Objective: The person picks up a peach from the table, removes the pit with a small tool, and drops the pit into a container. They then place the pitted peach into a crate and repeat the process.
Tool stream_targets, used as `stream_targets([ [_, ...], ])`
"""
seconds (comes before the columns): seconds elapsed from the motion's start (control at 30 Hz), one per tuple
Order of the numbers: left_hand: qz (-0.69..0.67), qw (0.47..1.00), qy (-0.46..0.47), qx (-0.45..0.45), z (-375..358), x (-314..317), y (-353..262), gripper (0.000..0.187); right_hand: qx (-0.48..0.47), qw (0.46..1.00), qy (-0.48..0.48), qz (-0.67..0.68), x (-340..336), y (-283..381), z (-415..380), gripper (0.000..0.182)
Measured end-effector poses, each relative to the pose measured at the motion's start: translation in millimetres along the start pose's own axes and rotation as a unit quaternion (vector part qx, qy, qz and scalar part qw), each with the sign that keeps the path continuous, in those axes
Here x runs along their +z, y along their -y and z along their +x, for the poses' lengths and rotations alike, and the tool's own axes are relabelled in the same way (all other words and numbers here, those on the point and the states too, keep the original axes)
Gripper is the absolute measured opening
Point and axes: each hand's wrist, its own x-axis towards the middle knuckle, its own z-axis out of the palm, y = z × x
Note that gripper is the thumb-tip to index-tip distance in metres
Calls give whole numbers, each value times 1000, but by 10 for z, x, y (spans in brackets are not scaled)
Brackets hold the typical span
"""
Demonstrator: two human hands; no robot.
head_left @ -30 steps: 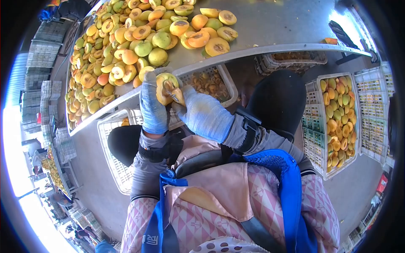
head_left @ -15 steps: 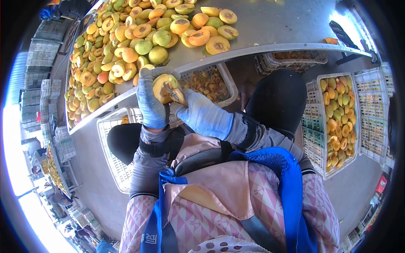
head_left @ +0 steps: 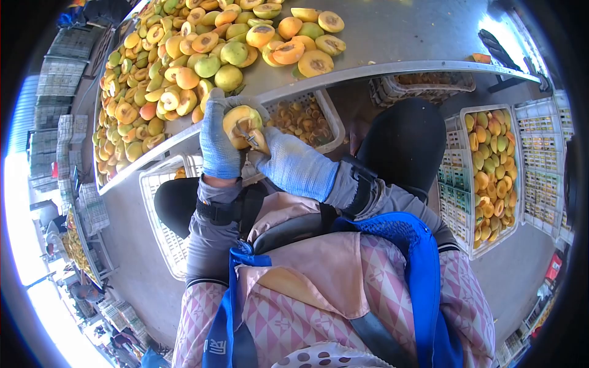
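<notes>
My left hand (head_left: 218, 144), in a blue-grey knit glove, is wrapped round a yellow peach half (head_left: 246, 115) just off the table's front edge. My right hand (head_left: 297, 167), gloved alike, is closed on a small metal pitting tool (head_left: 251, 140). Its metal end is at the cut face of the peach half. The handle is mostly hidden in the right glove. Beyond my hands, a big heap of halved peaches (head_left: 184, 76) covers the left part of the metal table (head_left: 392, 37).
Below the table edge stands a crate (head_left: 334, 126) with pits and scraps. Another white crate (head_left: 162, 214) is by my left knee. At right a crate of peach halves (head_left: 491, 178) stands beside more crates (head_left: 545, 165). A dark glove (head_left: 498, 49) lies on the table's right end.
The peach half has turned slightly in my left hand, and the tool's metal end sits a little lower against it. Both hands keep their hold.
</notes>
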Motion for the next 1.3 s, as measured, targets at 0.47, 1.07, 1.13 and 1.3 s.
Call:
stream_targets([
  [0.47,130,988,51,66,116,-167,15,41,10,978,33,207,69,-38,13,28],
  [1.07,79,995,21,59,22,-102,10,41,21,987,79,135,-56,45,20,28],
  [1.13,104,991,0,80,-9,-62,-10,42,33,969,83,229,13,-20,9,27],
  [1.3,151,977,-26,149,-61,106,-77,44,94,928,118,340,-13,8,7,29],
])
